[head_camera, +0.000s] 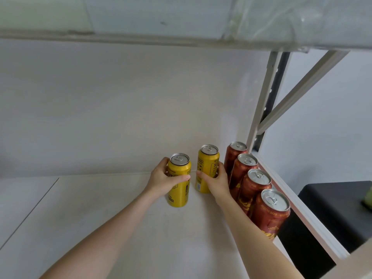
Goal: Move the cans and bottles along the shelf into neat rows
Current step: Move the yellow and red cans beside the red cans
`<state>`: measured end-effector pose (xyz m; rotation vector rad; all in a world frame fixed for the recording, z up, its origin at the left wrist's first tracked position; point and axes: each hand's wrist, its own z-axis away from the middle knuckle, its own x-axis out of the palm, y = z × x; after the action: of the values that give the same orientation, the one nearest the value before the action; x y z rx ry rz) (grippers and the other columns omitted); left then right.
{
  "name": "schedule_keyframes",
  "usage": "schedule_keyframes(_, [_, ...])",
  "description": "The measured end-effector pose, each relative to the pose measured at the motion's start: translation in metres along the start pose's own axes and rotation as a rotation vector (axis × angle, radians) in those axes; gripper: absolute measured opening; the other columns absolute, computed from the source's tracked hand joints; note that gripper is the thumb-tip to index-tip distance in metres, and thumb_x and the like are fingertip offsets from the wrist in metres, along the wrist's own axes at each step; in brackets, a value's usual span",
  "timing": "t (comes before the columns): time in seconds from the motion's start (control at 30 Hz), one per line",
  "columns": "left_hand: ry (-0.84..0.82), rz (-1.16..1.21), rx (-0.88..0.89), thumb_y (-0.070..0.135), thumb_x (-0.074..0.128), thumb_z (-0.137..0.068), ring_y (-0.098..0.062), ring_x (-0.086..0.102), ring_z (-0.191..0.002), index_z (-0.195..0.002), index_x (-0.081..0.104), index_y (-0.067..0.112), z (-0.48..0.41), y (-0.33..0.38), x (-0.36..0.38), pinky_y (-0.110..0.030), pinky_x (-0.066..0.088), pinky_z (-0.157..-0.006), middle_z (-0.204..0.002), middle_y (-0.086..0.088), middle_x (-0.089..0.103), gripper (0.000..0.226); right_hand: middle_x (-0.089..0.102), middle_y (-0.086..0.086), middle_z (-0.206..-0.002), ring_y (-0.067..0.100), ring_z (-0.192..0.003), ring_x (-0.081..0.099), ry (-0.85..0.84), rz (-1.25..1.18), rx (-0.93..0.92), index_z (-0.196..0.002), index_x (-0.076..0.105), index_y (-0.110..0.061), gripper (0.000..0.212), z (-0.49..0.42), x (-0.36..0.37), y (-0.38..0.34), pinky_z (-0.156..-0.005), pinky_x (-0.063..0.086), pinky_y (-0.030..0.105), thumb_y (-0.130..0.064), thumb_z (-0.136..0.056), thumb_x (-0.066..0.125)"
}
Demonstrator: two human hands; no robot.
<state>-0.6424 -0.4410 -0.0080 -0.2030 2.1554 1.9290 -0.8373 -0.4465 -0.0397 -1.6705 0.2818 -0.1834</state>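
- Red cans: four touching in one straight row, looks done.
- Left hand wraps the near yellow can, apart from the red cans, not yet aligned.
- Right hand grips the far yellow can, just beside the red cans.
- No bottles visible.

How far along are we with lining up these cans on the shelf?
Done: four red cans stand in one row along the right edge of the shelf. In hand: the left hand grips the left yellow can, the right hand the right yellow can. Left: line both yellow cans up beside the red row. No bottles in view.
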Motion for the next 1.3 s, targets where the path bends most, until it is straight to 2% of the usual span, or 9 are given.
schedule_keyframes(0.07, [0.001, 0.005, -0.005, 0.051, 0.087, -0.047, -0.012, 0.068, -0.095, -0.097, 0.061, 0.032, 0.002, 0.000, 0.000, -0.042, 0.058, -0.086, -0.098, 0.007, 0.072, 0.059, 0.063, -0.005, -0.117, 0.009, -0.102, 0.061, 0.003, 0.002, 0.024, -0.134, 0.048, -0.019, 0.069, 0.003, -0.002, 0.002, -0.084, 0.050, 0.025, -0.020, -0.075, 0.084])
schedule_keyframes(0.17, [-0.009, 0.016, -0.014, 0.052, 0.088, -0.047, -0.013, 0.068, -0.096, -0.097, 0.061, 0.031, 0.004, 0.000, -0.001, -0.041, 0.058, -0.086, -0.099, 0.007, 0.072, 0.060, 0.059, -0.008, -0.116, -0.002, -0.094, 0.060, 0.022, -0.034, 0.099, -0.141, 0.041, -0.022, 0.076, 0.014, -0.006, 0.005, -0.073, 0.048, 0.017, -0.018, -0.077, 0.082])
schedule_keyframes(0.27, [-0.031, 0.041, -0.027, 0.054, 0.087, -0.046, -0.015, 0.068, -0.098, -0.099, 0.063, 0.030, 0.008, 0.002, -0.004, -0.039, 0.057, -0.086, -0.102, 0.004, 0.072, 0.063, 0.055, 0.002, -0.124, 0.012, -0.105, 0.058, 0.082, -0.061, 0.149, -0.145, 0.036, -0.016, 0.079, 0.034, -0.011, 0.012, -0.086, 0.047, 0.026, -0.009, -0.079, 0.078])
schedule_keyframes(0.43, [-0.093, 0.160, -0.128, 0.056, 0.084, -0.050, -0.009, 0.073, -0.085, -0.102, 0.065, 0.029, 0.016, 0.003, -0.010, -0.033, 0.060, -0.077, -0.097, 0.000, 0.075, 0.062, 0.061, -0.004, -0.113, 0.014, -0.108, 0.059, 0.100, 0.037, 0.096, -0.116, 0.054, -0.023, 0.049, 0.073, -0.009, 0.022, -0.100, 0.047, 0.039, -0.006, -0.076, 0.076])
schedule_keyframes(0.6, [-0.080, 0.180, -0.165, 0.054, 0.082, -0.052, -0.010, 0.071, -0.086, -0.104, 0.064, 0.026, 0.019, 0.007, -0.006, -0.037, 0.060, -0.078, -0.094, 0.002, 0.074, 0.062, 0.058, -0.009, -0.115, 0.014, -0.110, 0.057, -0.100, 0.120, 0.060, -0.127, 0.051, -0.021, 0.065, 0.087, 0.005, 0.014, -0.093, 0.050, 0.034, -0.013, -0.072, 0.084])
schedule_keyframes(0.73, [-0.115, 0.193, -0.166, 0.049, 0.084, -0.056, -0.009, 0.073, -0.082, -0.105, 0.065, 0.024, 0.024, 0.008, 0.001, -0.034, 0.060, -0.074, -0.093, -0.001, 0.076, 0.058, 0.057, -0.001, -0.124, 0.014, -0.114, 0.055, -0.137, 0.159, 0.048, -0.137, 0.048, -0.017, 0.076, 0.090, 0.011, 0.010, -0.095, 0.050, 0.034, -0.013, -0.071, 0.085])
schedule_keyframes(0.93, [-0.210, 0.201, -0.163, 0.057, 0.084, -0.045, -0.012, 0.074, -0.085, -0.107, 0.062, 0.021, 0.032, 0.013, 0.018, -0.033, 0.060, -0.069, -0.091, 0.001, 0.077, 0.075, 0.066, -0.008, -0.107, -0.006, -0.092, 0.064, -0.112, 0.076, 0.035, -0.123, 0.053, -0.027, 0.067, 0.097, 0.000, 0.010, -0.070, 0.050, 0.010, -0.004, -0.069, 0.085])
schedule_keyframes(1.13, [-0.261, 0.208, -0.165, 0.057, 0.086, -0.045, -0.011, 0.074, -0.086, -0.107, 0.062, 0.023, 0.033, 0.018, 0.038, -0.029, 0.058, -0.066, -0.092, 0.002, 0.076, 0.075, 0.066, -0.004, -0.104, -0.004, -0.087, 0.066, -0.059, 0.032, 0.053, -0.123, 0.053, -0.019, 0.063, 0.101, -0.017, 0.013, -0.067, 0.052, 0.013, 0.002, -0.072, 0.082])
schedule_keyframes(1.3, [-0.281, 0.217, -0.160, 0.054, 0.088, -0.046, -0.011, 0.074, -0.083, -0.103, 0.061, 0.024, 0.030, 0.024, 0.055, -0.026, 0.057, -0.062, -0.087, 0.004, 0.077, 0.070, 0.066, -0.003, -0.106, 0.001, -0.091, 0.066, -0.008, -0.001, 0.045, -0.120, 0.053, -0.023, 0.061, 0.101, -0.029, 0.014, -0.072, 0.055, 0.019, 0.002, -0.072, 0.081])
